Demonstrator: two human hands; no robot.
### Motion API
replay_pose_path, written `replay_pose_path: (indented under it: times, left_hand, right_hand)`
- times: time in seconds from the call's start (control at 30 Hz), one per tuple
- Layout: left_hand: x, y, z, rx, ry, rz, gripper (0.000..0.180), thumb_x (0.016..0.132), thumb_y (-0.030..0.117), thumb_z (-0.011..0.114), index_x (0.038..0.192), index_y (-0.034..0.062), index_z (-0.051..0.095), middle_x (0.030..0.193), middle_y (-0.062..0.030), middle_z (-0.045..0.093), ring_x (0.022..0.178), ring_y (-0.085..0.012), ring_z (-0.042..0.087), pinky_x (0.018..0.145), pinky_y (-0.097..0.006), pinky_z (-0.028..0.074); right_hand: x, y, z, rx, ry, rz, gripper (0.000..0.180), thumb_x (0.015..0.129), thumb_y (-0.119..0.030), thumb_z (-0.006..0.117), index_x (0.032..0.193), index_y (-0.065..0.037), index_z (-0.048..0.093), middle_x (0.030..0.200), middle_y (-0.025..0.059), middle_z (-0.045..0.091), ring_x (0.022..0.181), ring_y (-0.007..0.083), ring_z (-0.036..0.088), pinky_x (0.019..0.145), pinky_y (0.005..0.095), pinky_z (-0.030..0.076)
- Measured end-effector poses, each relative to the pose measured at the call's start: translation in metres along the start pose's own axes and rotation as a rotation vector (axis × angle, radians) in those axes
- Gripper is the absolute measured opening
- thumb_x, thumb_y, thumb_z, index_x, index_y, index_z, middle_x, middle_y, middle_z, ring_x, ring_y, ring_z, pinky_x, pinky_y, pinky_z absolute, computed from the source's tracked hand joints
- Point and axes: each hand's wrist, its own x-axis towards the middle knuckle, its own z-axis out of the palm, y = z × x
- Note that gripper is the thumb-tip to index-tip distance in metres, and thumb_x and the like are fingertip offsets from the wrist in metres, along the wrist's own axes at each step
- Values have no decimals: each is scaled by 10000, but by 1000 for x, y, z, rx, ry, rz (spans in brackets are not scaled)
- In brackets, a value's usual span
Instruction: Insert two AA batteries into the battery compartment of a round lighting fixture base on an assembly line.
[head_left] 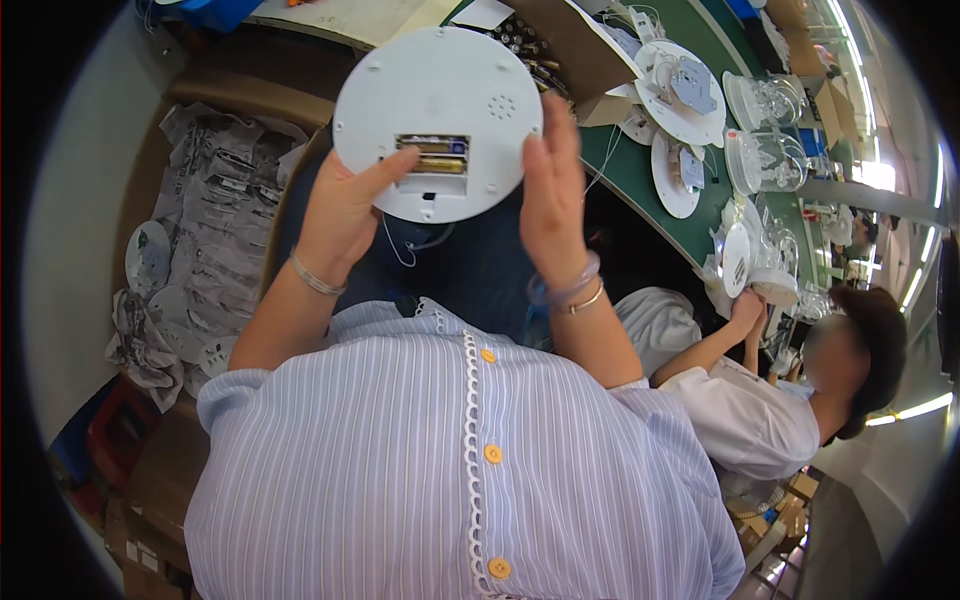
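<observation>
A white round plastic base [430, 80] faces up in front of me, with a speaker-like hole pattern and an uncovered battery compartment. My left hand [348, 200] grips its lower left edge, the thumb reaching across onto the batteries [438, 163] that lie in the compartment. The fingers of that hand are behind the base. At the opposite edge, my right hand [552, 190] is upright with its fingers stretched out, slightly blurred, the thumb at the rim. Below the base hangs a thin pale wire [398, 247].
An open cardboard box [580, 45] of loose batteries stands just beyond the base. More white bases [680, 95] and clear domes [765, 160] line the green table at right. A co-worker [745, 410] sits there, handling a white part. At left, a carton [220, 200] holds wrapped pieces.
</observation>
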Motion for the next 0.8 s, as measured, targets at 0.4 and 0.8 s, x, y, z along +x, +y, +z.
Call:
replay_pose_path:
  times: [0.4, 0.8]
  left_hand:
    - [0, 9, -8, -287, 145, -124, 385, 911, 213, 471, 1230, 2, 421, 1169, -97, 533, 1063, -190, 527, 897, -311, 424]
    - [-2, 5, 3, -265, 100, -135, 419, 946, 279, 367, 1288, 38, 347, 1230, -106, 487, 1112, -204, 499, 923, -345, 419]
  right_hand:
    - [123, 46, -29, -825, -186, -214, 198, 726, -145, 666, 886, -31, 638, 833, 86, 630, 747, 210, 605, 678, 296, 475]
    - [37, -29, 1, -488, -383, -316, 219, 769, -46, 602, 987, -45, 607, 805, 108, 557, 749, 232, 552, 654, 295, 435]
